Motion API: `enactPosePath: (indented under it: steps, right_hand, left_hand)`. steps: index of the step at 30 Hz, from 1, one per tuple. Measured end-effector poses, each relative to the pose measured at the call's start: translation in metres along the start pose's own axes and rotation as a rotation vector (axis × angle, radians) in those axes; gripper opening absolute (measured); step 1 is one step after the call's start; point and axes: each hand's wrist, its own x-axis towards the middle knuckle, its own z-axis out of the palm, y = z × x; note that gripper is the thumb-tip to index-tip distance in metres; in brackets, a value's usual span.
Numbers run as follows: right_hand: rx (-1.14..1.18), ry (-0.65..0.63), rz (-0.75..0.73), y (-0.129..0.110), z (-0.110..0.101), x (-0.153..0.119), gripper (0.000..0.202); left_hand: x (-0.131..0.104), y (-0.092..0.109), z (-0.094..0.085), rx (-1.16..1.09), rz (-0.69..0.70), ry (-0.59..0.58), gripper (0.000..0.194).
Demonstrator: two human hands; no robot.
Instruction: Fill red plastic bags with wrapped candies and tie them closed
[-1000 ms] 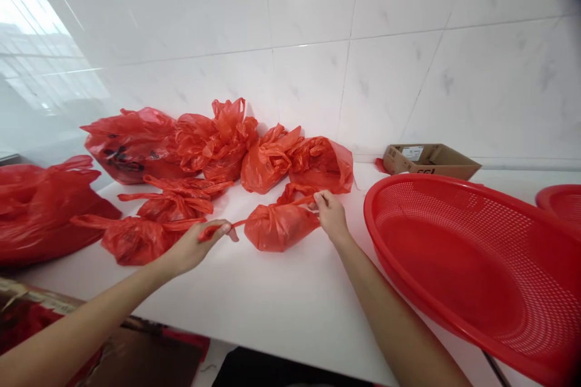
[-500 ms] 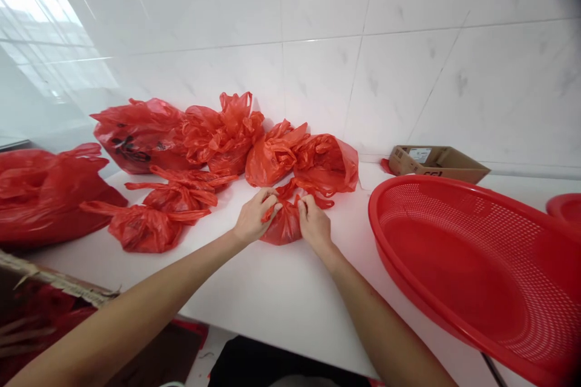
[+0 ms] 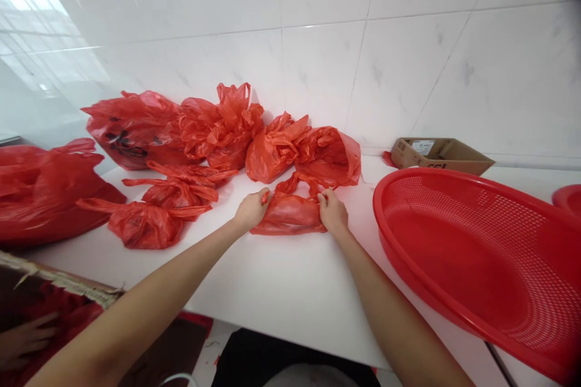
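A small red plastic bag (image 3: 293,216) lies on the white table (image 3: 290,290) in front of me, its top spread wide between my hands. My left hand (image 3: 253,210) pinches the bag's left side, and my right hand (image 3: 333,211) grips its right side. The bag's handles lie loosely behind, near an open-mouthed red bag (image 3: 329,157). To the left sit two small tied red bags, the nearer one (image 3: 145,225) with its ends sticking out sideways.
Large red bags (image 3: 136,130) line the wall; another (image 3: 49,193) sits far left. A red perforated basket (image 3: 454,266) stands right, before a small cardboard box (image 3: 442,156). Lower left, another person's hand (image 3: 29,338) reaches among red material in a carton (image 3: 59,281).
My hands have moved apart, the right one to the right and the left one slightly left. The bag between them is now stretched wider and flatter. The view has shifted slightly.
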Motion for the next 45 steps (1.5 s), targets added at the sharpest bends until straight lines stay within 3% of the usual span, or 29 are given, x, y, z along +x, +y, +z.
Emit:
enactPosePath:
  steps: [6, 12, 15, 22, 30, 34, 36, 39, 42, 45]
  right_hand:
    - [-0.111, -0.002, 0.056, 0.007, 0.001, 0.002, 0.028]
    - [-0.081, 0.032, 0.082, 0.013, -0.002, 0.008, 0.025]
    - [-0.03, 0.069, 0.092, 0.017, -0.006, 0.01, 0.022]
    - [0.095, 0.128, 0.075, 0.023, -0.008, 0.012, 0.018]
    - [0.271, 0.122, -0.029, 0.021, -0.005, 0.0, 0.022]
    - [0.458, 0.069, -0.188, 0.007, -0.006, -0.015, 0.03]
    - [0.545, 0.045, -0.26, -0.003, -0.008, -0.023, 0.031]
    - [0.652, 0.024, -0.328, -0.017, -0.014, -0.034, 0.031]
    - [0.744, 0.072, -0.335, -0.022, -0.021, -0.039, 0.03]
    - [0.822, 0.183, -0.295, -0.021, -0.026, -0.035, 0.027]
  left_hand:
    - [0.012, -0.004, 0.024, 0.094, -0.073, -0.08, 0.031]
    - [0.008, -0.011, 0.032, 0.135, -0.089, -0.115, 0.032]
    - [0.006, -0.02, 0.024, 0.134, -0.11, -0.123, 0.031]
    - [-0.008, -0.049, -0.013, 0.111, -0.196, -0.181, 0.03]
    - [-0.023, -0.057, -0.03, 0.048, -0.267, -0.204, 0.027]
    - [-0.018, -0.041, -0.061, 0.046, -0.183, -0.067, 0.027]
    - [-0.018, -0.022, -0.066, 0.022, -0.068, -0.01, 0.035]
    - [-0.022, 0.009, -0.048, -0.051, 0.108, -0.101, 0.042]
    - [-0.028, 0.029, -0.028, -0.126, 0.14, -0.195, 0.029]
    - [-0.038, 0.034, -0.045, -0.245, 0.119, -0.257, 0.008]
